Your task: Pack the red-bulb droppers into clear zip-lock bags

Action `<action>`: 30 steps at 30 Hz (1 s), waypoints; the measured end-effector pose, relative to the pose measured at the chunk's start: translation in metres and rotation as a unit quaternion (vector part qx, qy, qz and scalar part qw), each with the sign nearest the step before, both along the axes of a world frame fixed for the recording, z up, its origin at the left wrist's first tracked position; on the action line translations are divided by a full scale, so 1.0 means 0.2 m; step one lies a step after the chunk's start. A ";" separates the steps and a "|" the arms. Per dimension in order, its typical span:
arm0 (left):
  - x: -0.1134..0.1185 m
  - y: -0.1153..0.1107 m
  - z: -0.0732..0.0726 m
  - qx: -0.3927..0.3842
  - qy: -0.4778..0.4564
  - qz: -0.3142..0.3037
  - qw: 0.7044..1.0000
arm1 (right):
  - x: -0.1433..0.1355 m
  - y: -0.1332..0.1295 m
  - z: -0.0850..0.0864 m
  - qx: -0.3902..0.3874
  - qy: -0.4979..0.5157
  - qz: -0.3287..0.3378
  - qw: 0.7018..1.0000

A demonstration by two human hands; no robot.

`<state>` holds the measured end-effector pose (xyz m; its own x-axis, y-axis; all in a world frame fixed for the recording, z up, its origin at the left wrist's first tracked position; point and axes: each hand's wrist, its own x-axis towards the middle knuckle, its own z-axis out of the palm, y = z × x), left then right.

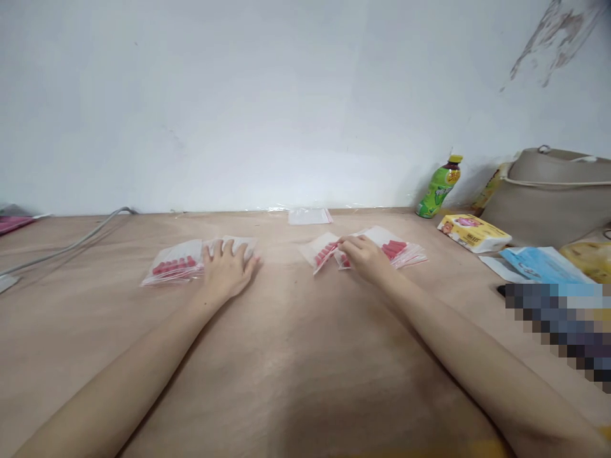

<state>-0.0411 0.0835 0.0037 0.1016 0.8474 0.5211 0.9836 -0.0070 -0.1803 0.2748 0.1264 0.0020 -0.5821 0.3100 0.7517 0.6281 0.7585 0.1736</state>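
Note:
My left hand [228,270] lies flat, fingers spread, on the right part of a pile of clear zip bags [174,262] that hold short red pieces in a row. What lies under the palm is hidden. Over on the right, my right hand [365,254] pinches the edge of another small zip bag [324,252] with red pieces inside, its near corner lifted a little. Behind and beside that hand, more zip bags of red pieces [396,248] overlap in a stack, partly covered by the hand.
An unfilled zip bag [309,216] lies by the wall. At right stand a green drink bottle [439,187] and a grey bag [558,197], with a yellow tissue pack [473,233] and a blue packet [547,264] before them. A grey cable [76,242] crosses the left.

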 end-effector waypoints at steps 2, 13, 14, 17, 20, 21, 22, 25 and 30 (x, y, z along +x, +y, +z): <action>-0.03 0.02 -0.01 -0.037 -0.019 0.054 0.998 | 0.11 0.02 0.02 -0.016 0.018 -0.036 0.999; 0.13 -0.04 0.01 -0.105 -0.087 -0.023 0.990 | 0.45 -0.17 0.05 -0.066 0.005 -0.209 0.976; 0.17 -0.05 0.01 -0.111 -0.088 -0.045 0.989 | 0.41 -0.19 0.06 -0.059 0.011 -0.206 0.977; 0.28 -0.08 -0.03 -0.125 -0.105 -0.147 0.976 | 0.21 -0.22 0.08 -0.073 0.016 -0.129 0.989; 0.34 -0.10 -0.07 -0.130 -0.134 -0.258 0.948 | 0.01 -0.24 0.06 -0.121 -0.052 -0.033 0.991; 0.35 -0.10 -0.08 -0.130 -0.138 -0.272 0.943 | -0.05 -0.24 0.05 -0.134 -0.071 -0.017 0.988; 0.35 -0.09 -0.09 -0.130 -0.140 -0.274 0.943 | -0.09 -0.23 0.04 -0.144 -0.085 -0.014 0.986; 0.33 -0.06 -0.09 -0.131 -0.146 -0.292 0.936 | -0.16 -0.18 0.00 -0.150 -0.100 -0.037 0.983; 0.26 0.00 -0.10 -0.129 -0.141 -0.330 0.924 | -0.17 -0.09 -0.07 -0.094 -0.091 -0.060 0.990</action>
<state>0.0118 0.0843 -0.0153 0.5313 0.7495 0.3950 0.7576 -0.6289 0.1744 0.2401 0.1076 -0.0113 -0.6529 0.5092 0.5607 0.6872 0.7096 0.1558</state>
